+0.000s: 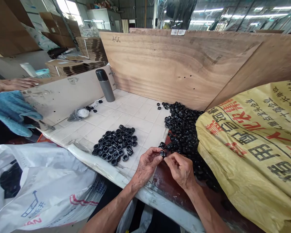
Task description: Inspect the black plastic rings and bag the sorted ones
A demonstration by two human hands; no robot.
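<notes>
Black plastic ring [163,154] between both hands, above table edge, near heap. Left hand [146,162]: thumb and fingers pinched closed on ring. Right hand [181,169]: fingertips bunched together at ring's right side; whether gripping, cannot tell. Smaller ring pile [115,144] left on tiled surface; larger heap [184,124] right, against yellow woven sack [247,142]. Gray thermos flask [105,86] upright near plywood board [174,63].

Factory wkshop, cardbd stacks [92,48], ply-walled bench [126,111], heaped blk pts [183,126], o/head strip lights [208,10]
</notes>
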